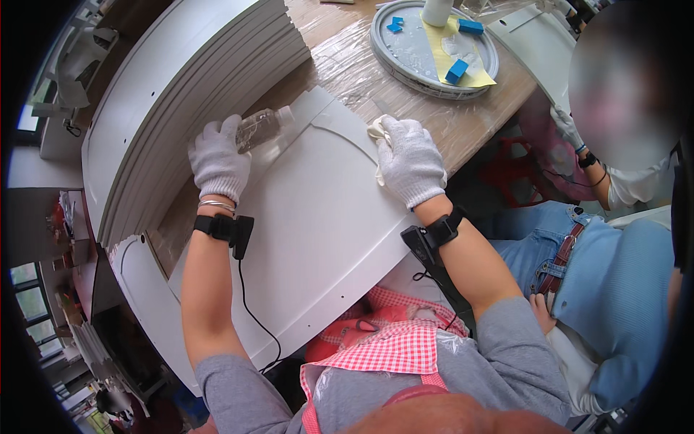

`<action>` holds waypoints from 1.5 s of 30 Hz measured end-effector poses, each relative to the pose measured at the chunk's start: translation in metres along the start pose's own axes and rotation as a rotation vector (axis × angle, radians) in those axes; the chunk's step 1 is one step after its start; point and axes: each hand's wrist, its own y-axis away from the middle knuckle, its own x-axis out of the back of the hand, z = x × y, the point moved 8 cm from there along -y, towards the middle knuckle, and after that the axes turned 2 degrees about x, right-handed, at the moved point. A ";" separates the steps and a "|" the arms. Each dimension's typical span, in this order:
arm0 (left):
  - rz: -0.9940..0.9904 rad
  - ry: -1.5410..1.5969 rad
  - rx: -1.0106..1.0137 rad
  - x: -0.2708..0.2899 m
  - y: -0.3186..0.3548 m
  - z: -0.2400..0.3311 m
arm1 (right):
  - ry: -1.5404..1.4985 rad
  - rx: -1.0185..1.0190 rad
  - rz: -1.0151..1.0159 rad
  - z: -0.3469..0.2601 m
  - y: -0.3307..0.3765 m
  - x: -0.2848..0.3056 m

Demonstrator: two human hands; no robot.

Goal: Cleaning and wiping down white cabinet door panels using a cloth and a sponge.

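My left hand (220, 160), in a white knit glove, is closed round the base of a clear plastic bottle (262, 129). The bottle is tilted over, its white cap pointing right, above the far part of a white panel (318, 210). A raised curved line runs near the panel's far edge. My right hand (412, 159), gloved too, grips a bunched white cloth (379, 139) at the panel's right edge. A thin grey pointed tip (384, 108) shows just beyond its fingers; I cannot tell if that hand holds it.
Stacked white curved panels (195, 79) rise at the left. On the film-covered table (340, 50), a round grey lid (405, 69) bears blue blocks (457, 71), yellow paper (439, 43) and a white bottle (437, 13). People are at the right, one with a gloved hand (567, 129) near another panel.
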 end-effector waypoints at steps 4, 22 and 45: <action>0.086 0.533 0.381 -0.034 0.020 -0.078 | 0.003 -0.049 -0.071 -0.007 0.001 -0.003; 0.371 1.069 0.630 -0.066 0.097 -0.176 | -0.038 -0.095 -0.042 -0.005 0.007 -0.007; 0.025 0.439 0.023 0.012 0.365 0.028 | 0.327 0.603 -0.194 -0.086 -0.041 -0.061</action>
